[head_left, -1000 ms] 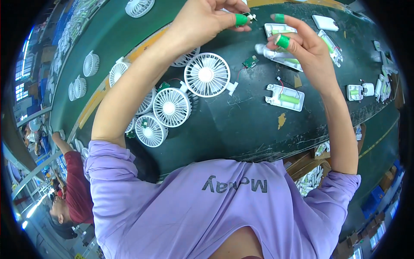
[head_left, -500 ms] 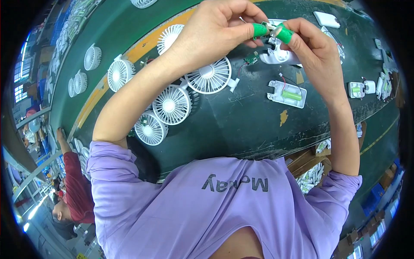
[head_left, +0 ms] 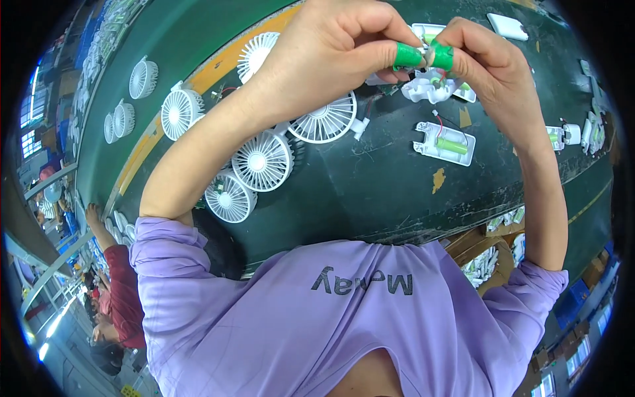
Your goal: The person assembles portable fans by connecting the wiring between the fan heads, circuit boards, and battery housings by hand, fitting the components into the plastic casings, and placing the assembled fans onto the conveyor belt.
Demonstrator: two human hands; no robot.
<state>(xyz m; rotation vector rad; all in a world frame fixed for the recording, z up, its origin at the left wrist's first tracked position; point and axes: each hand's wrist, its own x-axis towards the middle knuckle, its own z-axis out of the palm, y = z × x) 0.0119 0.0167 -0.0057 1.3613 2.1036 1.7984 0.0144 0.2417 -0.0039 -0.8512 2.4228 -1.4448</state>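
Observation:
My left hand (head_left: 364, 43) and my right hand (head_left: 493, 63) meet above the far side of the bench, green tape round each thumb. In the left thumb and fingers is a small circuit board, almost hidden now. The right thumb and finger pinch a small plug against it. Just below the fingertips are white fan handle shells (head_left: 428, 90), with a red wire and a green battery partly showing. Closer to me lies an open handle shell (head_left: 443, 143) with a green battery and thin wires. Several white round fan heads (head_left: 262, 161) lie under and beside my left forearm.
A green conveyor belt (head_left: 165, 46) with more fan heads runs along the left, beyond a yellow edge strip. A white casing (head_left: 507, 26) lies at the far right. Below the bench edge stands a cardboard box (head_left: 466, 245) of parts. A co-worker's red sleeve (head_left: 124, 291) shows at left.
Both hands have shifted slightly right and nearer to me, still pinched together. The board and plug are more covered by my fingers. The shells beneath the fingertips look turned, showing a battery.

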